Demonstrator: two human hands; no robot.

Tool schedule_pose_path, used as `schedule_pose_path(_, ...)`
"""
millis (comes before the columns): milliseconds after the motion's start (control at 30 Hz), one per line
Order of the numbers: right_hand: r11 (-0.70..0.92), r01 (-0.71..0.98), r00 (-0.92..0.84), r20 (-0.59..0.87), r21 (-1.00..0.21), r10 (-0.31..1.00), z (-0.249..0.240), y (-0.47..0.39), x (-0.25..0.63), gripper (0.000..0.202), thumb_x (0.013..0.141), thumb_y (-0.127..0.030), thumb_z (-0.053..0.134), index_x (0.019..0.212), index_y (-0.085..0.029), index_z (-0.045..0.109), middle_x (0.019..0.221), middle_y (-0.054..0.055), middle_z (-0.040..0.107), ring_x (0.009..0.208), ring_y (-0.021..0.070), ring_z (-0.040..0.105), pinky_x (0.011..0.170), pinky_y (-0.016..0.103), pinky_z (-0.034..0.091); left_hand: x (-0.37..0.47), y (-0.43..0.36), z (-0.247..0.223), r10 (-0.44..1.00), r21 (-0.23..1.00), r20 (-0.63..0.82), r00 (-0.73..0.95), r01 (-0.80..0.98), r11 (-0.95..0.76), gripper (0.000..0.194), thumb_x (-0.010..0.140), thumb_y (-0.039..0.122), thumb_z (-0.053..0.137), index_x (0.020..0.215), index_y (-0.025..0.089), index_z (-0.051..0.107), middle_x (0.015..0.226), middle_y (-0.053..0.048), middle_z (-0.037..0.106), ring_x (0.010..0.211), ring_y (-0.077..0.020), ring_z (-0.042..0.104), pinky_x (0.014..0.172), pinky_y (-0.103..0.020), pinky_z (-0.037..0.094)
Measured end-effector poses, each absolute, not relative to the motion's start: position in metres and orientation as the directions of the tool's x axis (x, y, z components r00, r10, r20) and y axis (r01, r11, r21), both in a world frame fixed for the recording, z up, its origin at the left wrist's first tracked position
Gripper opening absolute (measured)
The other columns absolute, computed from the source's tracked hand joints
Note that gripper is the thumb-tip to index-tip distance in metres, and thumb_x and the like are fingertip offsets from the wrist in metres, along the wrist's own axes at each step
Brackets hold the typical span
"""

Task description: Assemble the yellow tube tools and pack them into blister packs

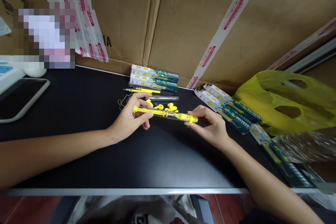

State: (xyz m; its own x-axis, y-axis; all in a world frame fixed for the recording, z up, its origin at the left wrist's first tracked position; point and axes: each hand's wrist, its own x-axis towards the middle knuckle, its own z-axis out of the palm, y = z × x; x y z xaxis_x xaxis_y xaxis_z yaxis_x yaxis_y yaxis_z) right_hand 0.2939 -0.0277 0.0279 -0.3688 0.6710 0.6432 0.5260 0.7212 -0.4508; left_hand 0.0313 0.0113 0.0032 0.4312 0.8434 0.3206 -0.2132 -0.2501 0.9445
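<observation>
Between my two hands a tubular spring scale [172, 113], clear with yellow parts, lies nearly level above the black table. The fingers of my left hand [128, 115] wrap round its left part, near a yellow end. At the other end, my right hand [211, 126] pinches the yellow cap [193, 118] between thumb and fingers. Just behind the tube are several small yellow plastic parts [172, 106] and a clear empty tube [165, 98]. A yellow inner rod [147, 90] with a dark tip lies farther back. Bent wire hooks [122, 102] show beside my left hand.
Two spring scale boxes [154, 82] stand at the back, with more boxes [225, 110] and a single box [280, 157] to the right. A yellow plastic bag [288, 101] lies beyond them. At left rests a phone [22, 98]. Large cardboard cartons [189, 17] wall off the table's back.
</observation>
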Motion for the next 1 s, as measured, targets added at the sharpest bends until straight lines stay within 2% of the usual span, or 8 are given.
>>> schedule_pose_path(167,0.682,0.557,-0.345,0.615,-0.474,0.709,0.025,-0.03,0.295,0.019,0.078,-0.024,0.07,0.094,-0.019,0.06,0.081,0.005,0.064,0.056,0.0121,0.059,0.049,0.025,0.052,0.032,0.011,0.003,0.841,0.942,0.327,0.43,-0.22,-0.254,0.041,0.083,0.017,0.061,0.119,0.025,0.042,0.096,0.002,0.049,0.053,-0.0043,0.06,0.051,-0.022,0.057)
schedule_pose_path(333,0.678,0.584,-0.36,0.607,-0.445,0.709,0.024,-0.031,0.298,0.022,0.078,-0.027,0.07,0.097,-0.019,0.061,0.079,0.003,0.065,0.052,0.0109,0.057,0.048,0.024,0.05,0.032,0.012,0.003,0.84,0.941,0.328,0.432,-0.223,-0.253,0.04,0.083,0.017,0.061,0.118,0.025,0.042,0.096,0.002,0.049,0.053,-0.0047,0.061,0.051,-0.022,0.057)
schedule_pose_path(433,0.717,0.577,-0.387,0.642,-0.392,0.662,0.027,-0.029,0.298,0.023,0.077,-0.026,0.072,0.097,-0.02,0.061,0.077,0.003,0.066,0.057,0.013,0.059,0.051,0.025,0.05,0.032,0.012,0.003,0.838,0.941,0.332,0.433,-0.217,-0.261,0.04,0.083,0.017,0.061,0.118,0.025,0.042,0.096,0.002,0.049,0.053,-0.0046,0.061,0.052,-0.022,0.057)
schedule_pose_path(633,0.779,0.596,-0.445,0.726,-0.196,0.523,0.036,-0.024,0.296,0.021,0.074,-0.024,0.074,0.092,-0.02,0.064,0.083,0.006,0.063,0.073,0.0179,0.06,0.061,0.032,0.052,0.031,0.011,0.003,0.844,0.942,0.331,0.421,-0.205,-0.266,0.039,0.083,0.016,0.06,0.117,0.025,0.042,0.096,0.002,0.049,0.053,-0.0043,0.061,0.051,-0.021,0.057)
schedule_pose_path(800,0.784,0.604,-0.486,0.715,-0.142,0.503,0.034,-0.024,0.296,0.022,0.077,-0.02,0.071,0.097,-0.02,0.062,0.076,0.004,0.064,0.066,0.0165,0.059,0.059,0.031,0.05,0.032,0.01,0.003,0.85,0.944,0.324,0.415,-0.202,-0.261,0.039,0.083,0.017,0.06,0.117,0.025,0.042,0.096,0.002,0.05,0.053,-0.0041,0.06,0.051,-0.021,0.057)
schedule_pose_path(1000,0.774,0.618,-0.509,0.681,-0.137,0.527,0.034,-0.025,0.296,0.02,0.08,-0.023,0.068,0.098,-0.022,0.059,0.081,0.006,0.066,0.07,0.0183,0.064,0.06,0.031,0.053,0.032,0.01,0.004,0.855,0.947,0.312,0.414,-0.204,-0.247,0.039,0.082,0.018,0.061,0.117,0.024,0.042,0.095,0.002,0.051,0.054,-0.0045,0.06,0.051,-0.022,0.057)
